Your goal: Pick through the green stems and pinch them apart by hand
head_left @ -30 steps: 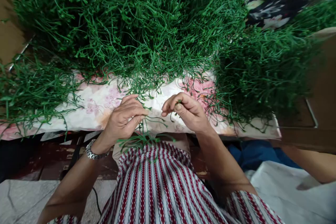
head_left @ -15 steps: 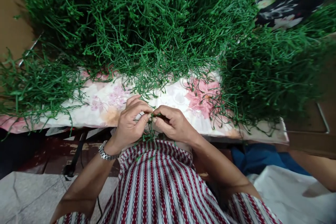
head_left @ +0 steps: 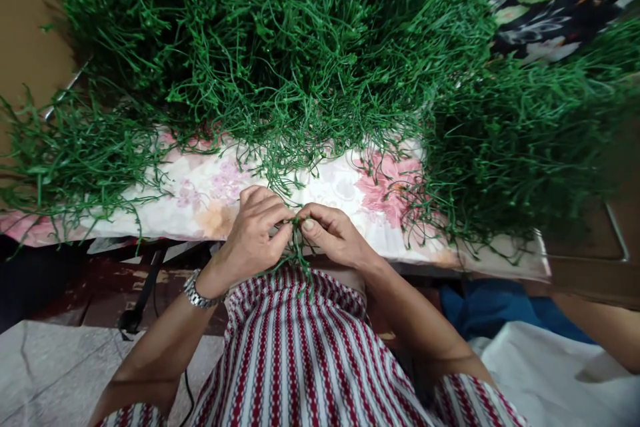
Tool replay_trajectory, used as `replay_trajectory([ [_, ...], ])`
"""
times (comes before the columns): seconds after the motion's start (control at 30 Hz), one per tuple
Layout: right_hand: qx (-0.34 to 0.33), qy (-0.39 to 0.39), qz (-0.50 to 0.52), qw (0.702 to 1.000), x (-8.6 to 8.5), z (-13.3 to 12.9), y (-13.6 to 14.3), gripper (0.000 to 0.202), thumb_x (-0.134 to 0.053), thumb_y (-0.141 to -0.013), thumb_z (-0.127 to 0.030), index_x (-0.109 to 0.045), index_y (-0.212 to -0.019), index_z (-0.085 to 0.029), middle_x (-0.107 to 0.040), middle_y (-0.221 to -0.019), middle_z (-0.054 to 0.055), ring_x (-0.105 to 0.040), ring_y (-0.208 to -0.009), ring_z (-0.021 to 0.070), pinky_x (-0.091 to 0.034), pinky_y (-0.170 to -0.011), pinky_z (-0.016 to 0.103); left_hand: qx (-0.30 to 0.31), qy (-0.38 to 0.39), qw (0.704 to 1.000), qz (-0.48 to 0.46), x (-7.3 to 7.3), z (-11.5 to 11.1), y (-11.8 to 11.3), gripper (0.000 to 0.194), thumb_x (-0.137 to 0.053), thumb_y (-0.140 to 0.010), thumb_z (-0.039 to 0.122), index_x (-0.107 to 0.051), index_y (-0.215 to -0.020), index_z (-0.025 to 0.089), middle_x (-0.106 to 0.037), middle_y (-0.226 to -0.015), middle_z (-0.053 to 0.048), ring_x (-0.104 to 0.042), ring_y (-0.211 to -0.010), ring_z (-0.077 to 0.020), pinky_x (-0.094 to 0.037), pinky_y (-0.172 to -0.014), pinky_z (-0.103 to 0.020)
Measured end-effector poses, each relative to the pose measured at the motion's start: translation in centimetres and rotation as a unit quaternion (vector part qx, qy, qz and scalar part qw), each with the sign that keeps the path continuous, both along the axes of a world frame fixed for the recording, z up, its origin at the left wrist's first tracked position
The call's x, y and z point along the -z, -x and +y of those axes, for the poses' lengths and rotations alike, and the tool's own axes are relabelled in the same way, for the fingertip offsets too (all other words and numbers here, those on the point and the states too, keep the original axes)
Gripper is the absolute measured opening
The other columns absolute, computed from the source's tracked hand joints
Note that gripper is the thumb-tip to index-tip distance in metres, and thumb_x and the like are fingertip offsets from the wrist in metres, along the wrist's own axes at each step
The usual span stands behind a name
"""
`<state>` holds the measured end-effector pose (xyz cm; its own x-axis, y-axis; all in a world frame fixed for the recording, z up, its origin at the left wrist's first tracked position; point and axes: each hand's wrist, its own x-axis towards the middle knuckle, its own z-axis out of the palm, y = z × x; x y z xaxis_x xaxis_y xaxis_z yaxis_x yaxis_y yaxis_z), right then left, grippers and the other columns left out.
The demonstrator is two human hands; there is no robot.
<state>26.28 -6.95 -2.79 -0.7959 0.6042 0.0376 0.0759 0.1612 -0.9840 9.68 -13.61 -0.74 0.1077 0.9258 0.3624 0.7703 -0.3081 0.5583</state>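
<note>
My left hand (head_left: 260, 227), with a metal watch (head_left: 199, 289) on its wrist, pinches a thin green plastic-looking stem piece between thumb and forefinger. My right hand (head_left: 331, 232) is closed in a pinch on the same green stems (head_left: 296, 250), its thumb laid over the forefinger. The fingertips of both hands almost meet, just in front of the table edge. Several stem ends hang below them over my striped clothing (head_left: 300, 347). Exactly where the fingers grip is partly hidden.
A large heap of green stems (head_left: 280, 40) covers the back of the flowered tablecloth (head_left: 330, 190). Smaller piles lie left (head_left: 85, 160) and right (head_left: 505, 153). A dark floral bag (head_left: 550, 17) stands back right. Beside me at right sits another person, blue clothing (head_left: 505, 310) showing.
Both hands stay together in front of the table edge. The left fingers have curled in more, and the right thumb has shifted up over the stems. The view has tilted slightly.
</note>
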Motion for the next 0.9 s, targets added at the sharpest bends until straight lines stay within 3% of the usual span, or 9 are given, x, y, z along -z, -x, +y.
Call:
replay_trajectory([
  [0.13, 0.004, -0.014, -0.026, 1.000, -0.1, 0.0, 0.1, 0.021, -0.049, -0.087, -0.034, -0.053, -0.081, -0.014, -0.045, -0.064, -0.003, -0.040, -0.058, 0.0068, -0.034, -0.055, 0.018, -0.006, -0.004, 0.999, 0.038, -0.2, -0.1, -0.4, 0.014, -0.049, -0.077, 0.009, -0.053, -0.066, 0.018, -0.049, -0.063, 0.001, -0.043, -0.072, -0.0156, -0.034, -0.076, -0.036],
  [0.3, 0.011, -0.180, -0.047, 0.982, -0.4, 0.1, 0.3, 0.009, -0.047, -0.084, -0.015, -0.053, -0.077, -0.014, -0.049, -0.069, -0.001, -0.045, -0.063, 0.0081, -0.035, -0.061, 0.019, 0.013, 0.017, 0.998, 0.053, -0.3, -0.1, -0.3, 0.016, -0.047, -0.076, 0.008, -0.051, -0.063, 0.017, -0.048, -0.061, 0.001, -0.042, -0.072, -0.0160, -0.033, -0.078, -0.036],
  [0.5, -0.037, -0.309, -0.059, 0.949, -0.2, 0.3, 0.0, 0.014, -0.040, -0.089, -0.019, -0.049, -0.078, -0.016, -0.047, -0.070, 0.001, -0.043, -0.064, 0.0113, -0.034, -0.059, 0.022, 0.072, 0.093, 0.993, -0.010, -0.7, 0.1, 0.7, 0.010, -0.049, -0.078, 0.013, -0.050, -0.069, 0.017, -0.052, -0.066, 0.001, -0.043, -0.075, -0.0157, -0.034, -0.077, -0.035],
  [0.67, -0.054, -0.340, -0.049, 0.938, 0.1, 0.2, 0.2, 0.014, -0.038, -0.087, -0.016, -0.043, -0.074, -0.017, -0.043, -0.068, 0.000, -0.041, -0.062, 0.0115, -0.033, -0.057, 0.023, 0.090, 0.096, 0.991, -0.035, -0.8, 0.2, 0.9, 0.018, -0.051, -0.082, 0.020, -0.049, -0.064, 0.017, -0.051, -0.063, 0.001, -0.042, -0.072, -0.0145, -0.033, -0.076, -0.034],
  [0.9, -0.180, -0.333, -0.026, 0.925, -1.0, 1.2, 0.4, 0.018, -0.040, -0.082, -0.012, -0.040, -0.065, -0.018, -0.043, -0.065, -0.001, -0.043, -0.063, 0.0109, -0.032, -0.058, 0.022, 0.148, 0.075, 0.983, -0.078, -0.7, -0.1, 0.5, 0.029, -0.045, -0.078, 0.012, -0.039, -0.050, 0.018, -0.036, -0.050, 0.003, -0.036, -0.060, -0.0127, -0.034, -0.070, -0.034],
])
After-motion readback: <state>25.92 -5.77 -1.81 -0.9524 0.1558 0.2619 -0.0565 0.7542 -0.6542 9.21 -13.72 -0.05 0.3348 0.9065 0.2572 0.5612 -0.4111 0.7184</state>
